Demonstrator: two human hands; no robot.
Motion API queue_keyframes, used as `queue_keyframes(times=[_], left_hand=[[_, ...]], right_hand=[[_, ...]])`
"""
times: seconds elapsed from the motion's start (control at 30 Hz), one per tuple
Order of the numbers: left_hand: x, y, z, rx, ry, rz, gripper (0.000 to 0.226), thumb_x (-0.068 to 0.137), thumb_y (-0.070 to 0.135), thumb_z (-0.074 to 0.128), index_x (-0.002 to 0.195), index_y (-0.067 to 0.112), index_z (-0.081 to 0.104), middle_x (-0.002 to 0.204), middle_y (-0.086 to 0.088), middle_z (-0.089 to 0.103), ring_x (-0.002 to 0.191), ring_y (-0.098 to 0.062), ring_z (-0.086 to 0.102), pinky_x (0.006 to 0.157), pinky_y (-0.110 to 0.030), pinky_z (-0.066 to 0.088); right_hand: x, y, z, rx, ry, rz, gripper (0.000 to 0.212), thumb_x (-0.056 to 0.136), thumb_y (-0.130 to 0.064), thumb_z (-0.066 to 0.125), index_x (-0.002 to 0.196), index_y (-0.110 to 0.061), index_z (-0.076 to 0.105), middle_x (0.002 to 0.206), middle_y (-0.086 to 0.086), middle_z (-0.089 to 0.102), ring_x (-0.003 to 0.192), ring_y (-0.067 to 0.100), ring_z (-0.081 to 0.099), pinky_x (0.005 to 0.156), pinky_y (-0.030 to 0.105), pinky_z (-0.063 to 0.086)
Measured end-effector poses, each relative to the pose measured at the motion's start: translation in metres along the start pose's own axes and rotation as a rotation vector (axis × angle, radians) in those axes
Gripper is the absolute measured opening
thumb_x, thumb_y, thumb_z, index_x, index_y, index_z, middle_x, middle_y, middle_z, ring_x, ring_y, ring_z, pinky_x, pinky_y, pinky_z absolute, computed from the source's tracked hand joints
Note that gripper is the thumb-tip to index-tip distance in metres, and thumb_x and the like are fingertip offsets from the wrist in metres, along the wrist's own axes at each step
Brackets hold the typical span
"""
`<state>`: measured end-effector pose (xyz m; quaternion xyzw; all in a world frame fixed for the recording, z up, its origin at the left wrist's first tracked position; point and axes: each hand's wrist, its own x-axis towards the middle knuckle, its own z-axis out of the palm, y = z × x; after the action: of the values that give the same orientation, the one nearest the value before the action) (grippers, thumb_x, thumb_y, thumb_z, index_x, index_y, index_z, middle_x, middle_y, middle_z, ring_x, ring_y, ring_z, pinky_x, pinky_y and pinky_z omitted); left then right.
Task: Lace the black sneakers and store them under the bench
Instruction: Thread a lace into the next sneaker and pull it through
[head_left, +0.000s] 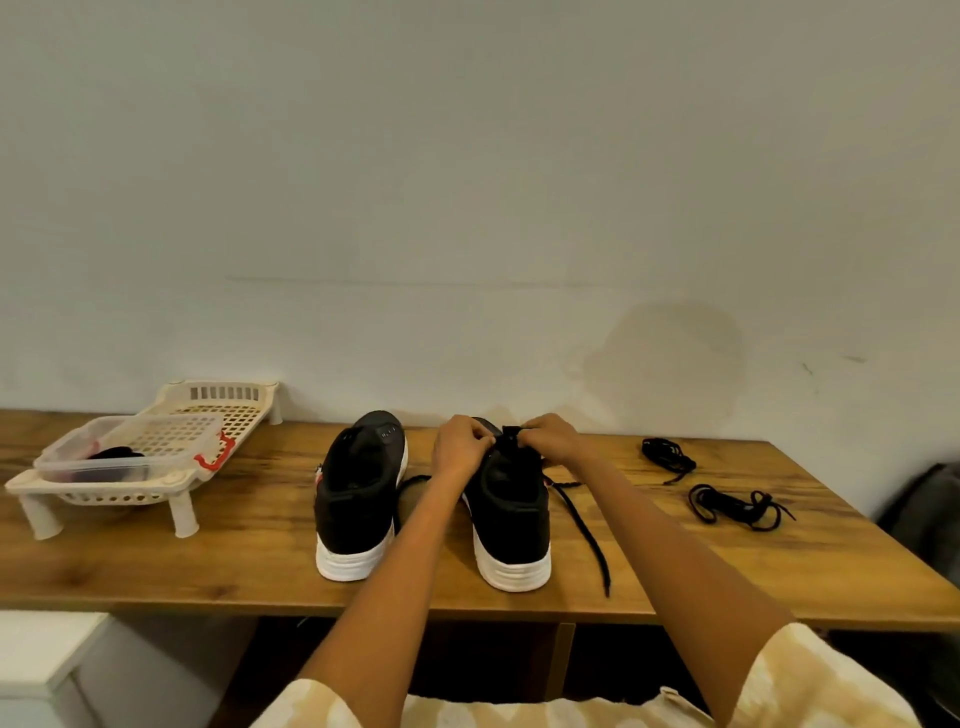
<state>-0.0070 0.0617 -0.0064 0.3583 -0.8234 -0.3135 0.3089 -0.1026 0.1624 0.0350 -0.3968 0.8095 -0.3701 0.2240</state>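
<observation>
Two sneakers side by side on the counter (727, 571)
Left of the left sneaker (358, 499): rack (171, 483) holding a box (130, 447). Right of it: right sneaker (511, 514), then two lace bundles (737, 504).

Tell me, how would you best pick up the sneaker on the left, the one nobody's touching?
Grip the left sneaker by its heel collar, coming from above on the near side: the heel faces the person, the opening gapes upward, so fingers can hook inside.

Dim, warm, even light — a soft round shadow falls on the wall (670, 358). The picture is slightly soft overall, and the worktop (727, 561) edge bows — wide-angle distortion.
</observation>
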Motion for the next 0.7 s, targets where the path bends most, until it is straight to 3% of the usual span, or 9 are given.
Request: queue_keyframes(times=[0.07, 0.2, 0.4, 0.7], left_hand=[[0.001, -0.003, 0.003, -0.055, 0.019, -0.040, 0.011, 0.085, 0.012, 0.066, 0.085, 0.007, 0.076, 0.094, -0.008, 0.073, 0.090, -0.021, 0.067, 0.080, -0.030, 0.051], [0.002, -0.005, 0.009, -0.134, 0.051, -0.066, 0.010, 0.085, 0.017, 0.067, 0.088, 0.013, 0.076, 0.095, -0.004, 0.073, 0.091, -0.018, 0.067, 0.078, -0.026, 0.049], [0.011, 0.001, 0.016, -0.083, -0.009, -0.052, 0.018, 0.085, 0.023, 0.069, 0.102, 0.019, 0.073, 0.105, 0.001, 0.072, 0.100, -0.016, 0.065, 0.082, -0.028, 0.050], [0.011, 0.005, 0.016, -0.073, 0.028, -0.113, 0.010, 0.081, 0.033, 0.072, 0.084, 0.023, 0.071, 0.094, 0.001, 0.073, 0.090, -0.016, 0.066, 0.068, -0.025, 0.046]], right_hand=[[0.000, 0.007, -0.003, 0.169, -0.001, 0.031, 0.025, 0.084, 0.001, 0.045, 0.061, -0.009, 0.040, 0.062, 0.006, 0.039, 0.059, 0.016, 0.042, 0.053, 0.024, 0.040], [0.001, 0.016, -0.002, 0.302, -0.017, 0.059, 0.018, 0.086, -0.002, 0.045, 0.069, -0.009, 0.044, 0.071, 0.006, 0.047, 0.069, 0.016, 0.049, 0.059, 0.025, 0.044], [0.001, 0.018, -0.001, 0.339, -0.011, 0.067, 0.010, 0.086, -0.006, 0.047, 0.077, -0.008, 0.051, 0.076, 0.006, 0.053, 0.072, 0.015, 0.053, 0.060, 0.024, 0.044], [0.000, 0.020, 0.000, 0.331, -0.015, 0.062, 0.012, 0.086, -0.005, 0.046, 0.075, -0.008, 0.050, 0.076, 0.007, 0.052, 0.072, 0.016, 0.053, 0.061, 0.024, 0.045]])
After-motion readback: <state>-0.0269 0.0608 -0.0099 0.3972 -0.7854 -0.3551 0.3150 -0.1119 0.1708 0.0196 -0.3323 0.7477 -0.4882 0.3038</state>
